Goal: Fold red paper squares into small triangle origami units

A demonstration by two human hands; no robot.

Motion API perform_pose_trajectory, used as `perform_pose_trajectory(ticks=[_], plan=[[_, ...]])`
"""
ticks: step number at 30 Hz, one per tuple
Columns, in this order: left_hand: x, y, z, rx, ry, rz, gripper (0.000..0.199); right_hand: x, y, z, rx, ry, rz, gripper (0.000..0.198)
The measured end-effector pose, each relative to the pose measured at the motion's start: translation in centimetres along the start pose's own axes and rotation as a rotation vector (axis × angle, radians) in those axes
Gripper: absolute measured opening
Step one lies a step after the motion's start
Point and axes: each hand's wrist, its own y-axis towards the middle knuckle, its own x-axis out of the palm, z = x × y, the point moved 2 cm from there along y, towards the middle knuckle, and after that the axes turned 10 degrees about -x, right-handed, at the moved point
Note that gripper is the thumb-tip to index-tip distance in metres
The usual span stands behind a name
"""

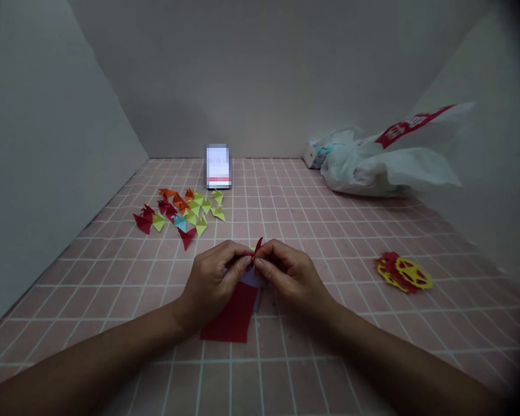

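Between my fingertips is a small folded red paper piece [259,245], its narrow tip pointing up. My left hand [214,274] pinches it from the left with thumb and index finger. From the other side my right hand [292,274] closes on it in the same way, and the two hands nearly meet. Most of the piece is hidden by the fingers. Below them on the table lies a flat red paper sheet [229,315], partly over a pale bluish item [256,297] that I cannot make out fully.
Several folded paper figures [182,214] in red, orange, yellow and blue lie at the left. Behind them a lit phone [218,167] stands upright. A white plastic bag [372,170] and a small box [314,155] sit back right. Red and yellow cut-outs [403,273] lie at right.
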Motion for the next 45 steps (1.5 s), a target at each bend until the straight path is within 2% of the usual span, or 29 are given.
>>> perform_pose_trajectory(ticks=[4,9,14,16,21,23,27,32,37,45], plan=[[0.0,0.0,0.0,-0.018,-0.036,-0.038,0.011,-0.1,0.0,-0.1,-0.012,-0.038,-0.016,0.016],[0.0,0.3,-0.2,-0.218,-0.176,-0.082,0.012,-0.1,0.0,0.0,0.038,-0.001,-0.029,0.017],[0.0,0.4,-0.3,-0.370,-0.315,-0.113,0.018,-0.5,0.3,0.6,0.086,0.043,0.113,0.006],[0.1,0.4,-0.3,-0.396,-0.341,-0.136,0.018,-0.6,0.4,0.9,0.130,0.105,0.120,0.012],[0.4,0.4,-0.5,-0.463,-0.452,-0.146,0.015,0.1,0.2,1.7,0.262,0.391,-0.019,0.015],[0.6,0.4,-0.6,-0.494,-0.562,-0.121,0.011,0.2,0.2,1.7,0.275,0.424,0.011,0.017],[1.0,0.3,-0.8,-0.486,-0.691,-0.115,0.017,0.0,0.3,1.5,0.255,0.406,0.105,0.020],[1.2,0.2,-0.8,-0.441,-0.652,-0.191,0.006,0.2,0.3,1.5,0.258,0.409,0.136,0.019],[1.0,0.3,-0.6,-0.441,-0.568,-0.169,0.005,0.3,0.2,1.7,0.250,0.441,0.162,0.018],[0.6,0.3,-0.6,-0.333,-0.292,-0.129,0.005,0.0,0.4,0.9,0.227,0.347,0.107,0.019]])
